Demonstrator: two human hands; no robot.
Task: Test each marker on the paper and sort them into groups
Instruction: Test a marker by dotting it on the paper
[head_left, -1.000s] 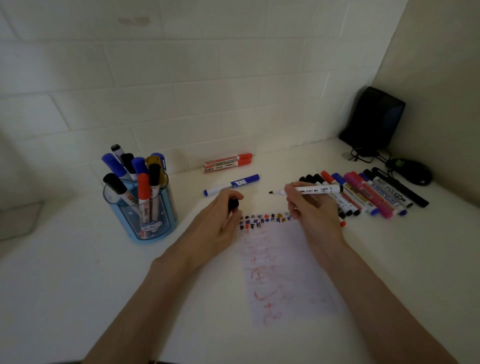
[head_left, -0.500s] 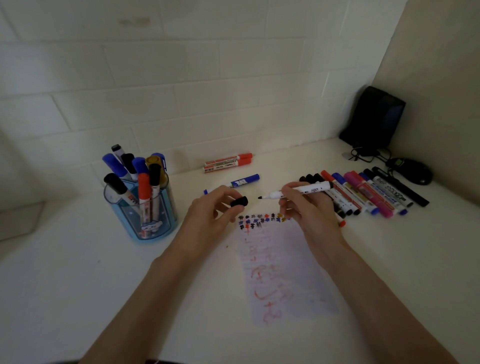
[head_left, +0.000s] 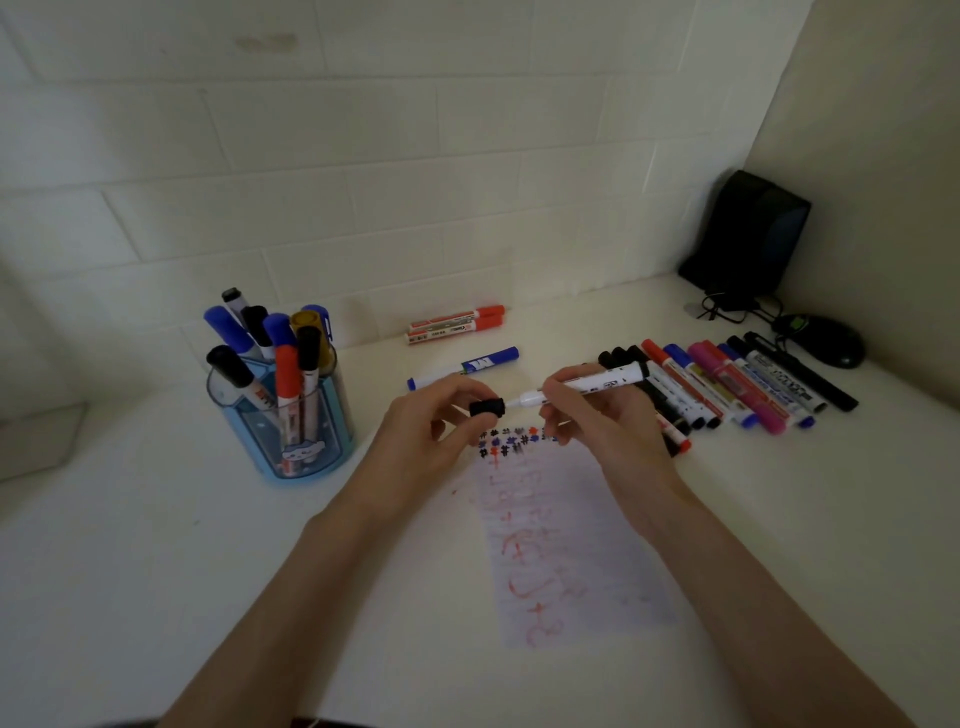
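Your view is dim and greenish, with soft shadows. Lines on the tiled wall (head_left: 395, 156) bow toward the edges.

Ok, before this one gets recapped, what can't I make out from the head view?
Head view only:
- White marker nib: meets the black cap in the left hand; seated or not, cannot tell.
- Paper top marks: partly under the right hand.
- Row of markers: near ends behind that hand; labels too small.
- Pen holder: lower barrels blurred by its tinted wall.
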